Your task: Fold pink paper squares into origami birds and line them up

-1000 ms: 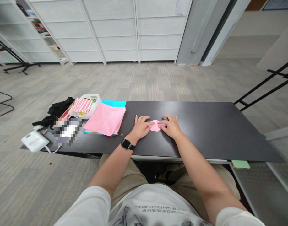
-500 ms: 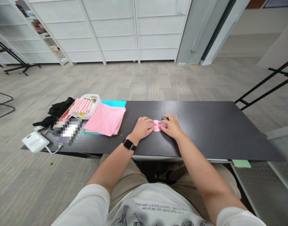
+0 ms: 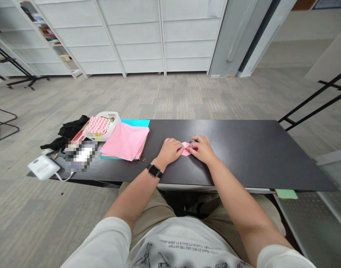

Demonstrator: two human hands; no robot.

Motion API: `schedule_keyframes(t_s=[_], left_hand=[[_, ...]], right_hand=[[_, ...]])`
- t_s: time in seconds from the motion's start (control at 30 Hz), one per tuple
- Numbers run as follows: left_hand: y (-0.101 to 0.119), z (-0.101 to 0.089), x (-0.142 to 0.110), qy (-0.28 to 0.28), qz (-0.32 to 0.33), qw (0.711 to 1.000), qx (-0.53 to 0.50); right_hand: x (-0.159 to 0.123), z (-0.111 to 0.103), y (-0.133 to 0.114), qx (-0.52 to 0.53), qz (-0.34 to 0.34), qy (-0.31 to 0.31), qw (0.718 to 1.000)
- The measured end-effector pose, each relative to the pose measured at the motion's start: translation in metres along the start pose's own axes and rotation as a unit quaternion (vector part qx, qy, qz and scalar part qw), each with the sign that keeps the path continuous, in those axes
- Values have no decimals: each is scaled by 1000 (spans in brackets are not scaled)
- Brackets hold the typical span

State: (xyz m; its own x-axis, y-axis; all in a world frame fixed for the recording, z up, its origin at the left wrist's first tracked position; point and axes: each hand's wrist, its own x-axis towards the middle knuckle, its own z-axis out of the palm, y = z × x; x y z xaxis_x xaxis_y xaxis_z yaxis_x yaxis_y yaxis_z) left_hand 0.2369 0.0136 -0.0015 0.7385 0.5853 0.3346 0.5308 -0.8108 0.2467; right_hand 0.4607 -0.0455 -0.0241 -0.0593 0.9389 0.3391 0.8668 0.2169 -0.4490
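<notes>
A small piece of folded pink paper lies on the dark tabletop in front of me, between my two hands. My left hand holds its left side, thumb and fingers closed at the edge. From the right, my right hand pinches the paper between thumb and fingertips. The fingers cover both side ends of the paper, so its full outline is hidden. A black watch is on my left wrist.
Left of my hands lies a stack of pink paper with blue sheets beneath. Beyond it are a white basket, black cloth and a white device with a cable. Green paper sits by the near right edge of the table.
My left fingers have drawn together at the paper's left side, and my right fingertips have shifted slightly inward over its right side. The paper stays in about the same place.
</notes>
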Motion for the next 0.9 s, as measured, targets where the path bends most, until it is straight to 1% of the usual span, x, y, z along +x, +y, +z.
schedule_keyframes(t_s=[0.23,0.4,0.53,0.73,0.9], left_hand=[[-1,5,5,2,-15,1000,19],[-4,9,6,1,-32,999,34],[-3,9,5,-4,-38,999,36],[0,3,3,-1,-42,999,19],[2,0,-1,-1,-16,1000,0]], right_hand=[[6,7,-3,-20,17,21,999],[6,8,-1,-37,30,17,999],[6,10,1,-41,31,16,999],[4,5,-1,-22,28,24,999],[-1,-3,-5,5,2,24,1000]])
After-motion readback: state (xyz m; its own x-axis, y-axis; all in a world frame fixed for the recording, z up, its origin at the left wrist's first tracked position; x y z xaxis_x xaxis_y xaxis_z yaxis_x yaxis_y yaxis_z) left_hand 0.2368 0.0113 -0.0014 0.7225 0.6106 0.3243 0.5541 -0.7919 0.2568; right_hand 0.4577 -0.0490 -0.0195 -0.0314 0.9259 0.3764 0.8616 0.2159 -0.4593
